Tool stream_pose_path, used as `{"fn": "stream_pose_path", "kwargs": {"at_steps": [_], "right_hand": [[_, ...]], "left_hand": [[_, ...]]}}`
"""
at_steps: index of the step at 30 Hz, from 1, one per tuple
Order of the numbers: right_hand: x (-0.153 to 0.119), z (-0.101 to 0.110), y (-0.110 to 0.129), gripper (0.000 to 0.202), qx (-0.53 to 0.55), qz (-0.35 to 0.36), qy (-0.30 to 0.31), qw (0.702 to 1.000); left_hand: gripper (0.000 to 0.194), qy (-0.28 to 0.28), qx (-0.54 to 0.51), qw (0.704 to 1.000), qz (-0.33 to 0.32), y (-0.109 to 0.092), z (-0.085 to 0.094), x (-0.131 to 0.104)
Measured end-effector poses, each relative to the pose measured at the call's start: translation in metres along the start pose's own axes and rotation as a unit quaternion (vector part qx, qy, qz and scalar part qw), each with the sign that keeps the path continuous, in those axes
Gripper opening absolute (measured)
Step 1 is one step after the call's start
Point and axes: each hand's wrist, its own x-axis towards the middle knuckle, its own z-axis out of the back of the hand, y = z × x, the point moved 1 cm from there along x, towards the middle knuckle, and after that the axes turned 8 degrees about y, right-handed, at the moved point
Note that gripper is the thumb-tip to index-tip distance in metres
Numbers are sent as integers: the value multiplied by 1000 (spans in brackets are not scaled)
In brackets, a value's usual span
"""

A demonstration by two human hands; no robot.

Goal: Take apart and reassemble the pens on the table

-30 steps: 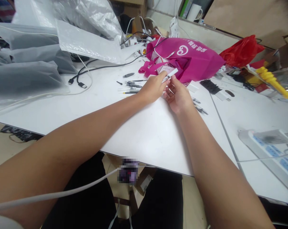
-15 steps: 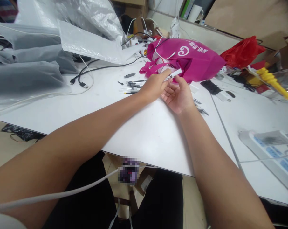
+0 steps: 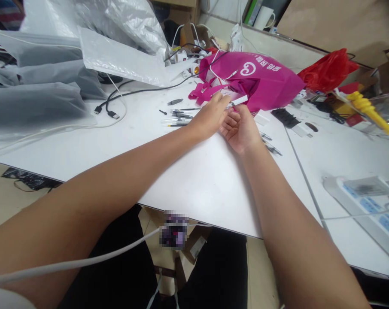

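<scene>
Both hands meet above the white table (image 3: 201, 180), in front of a pink bag (image 3: 262, 79). A white pen (image 3: 240, 101) lies between them, its white end pointing up to the right. My left hand (image 3: 211, 115) has its fingers closed round the near end of the pen. My right hand (image 3: 241, 128) is palm up with curled fingers, its thumb and forefinger pinching the pen. Pen parts (image 3: 183, 115) lie left of my left hand, beside a grey piece (image 3: 175, 101). More pens (image 3: 271, 146) lie right of my right wrist.
Grey plastic bags (image 3: 33, 103) and black USB cables (image 3: 112, 112) are on the left. A red bag (image 3: 329, 71), a yellow object (image 3: 370, 111) and a black item (image 3: 284, 117) are on the right. A white and blue tray (image 3: 368, 206) sits at the lower right. A white cable (image 3: 85, 262) crosses in front.
The pen has shifted slightly to the right and lies a little flatter. My left hand's fingers have moved slightly right, and more of a pale label in the bag shows behind them.
</scene>
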Motion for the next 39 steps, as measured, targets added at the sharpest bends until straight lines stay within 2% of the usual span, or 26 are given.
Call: {"fn": "stream_pose_path", "kwargs": {"at_steps": [7,13,19,23,28,39], "right_hand": [[3,4,-2,54,5,8,1,1000],[-6,-6,3,50,29,2,-13,1000],[-3,-5,1,36,80,6,-24,996],[3,3,-4,28,84,-6,-22,996],[9,9,-9,29,77,3,-25,997],[3,3,-6,32,94,23,-37,995]], "left_hand": [[12,3,1,1000,-21,-4,4,-2],[5,-5,7,998,-64,10,2,2],[17,-21,-6,997,-75,16,0,7],[20,-28,-16,998,-47,13,0,6],[18,-10,-13,999,-40,8,5,3],[22,51,113,992,9,-22,16,-9]]}}
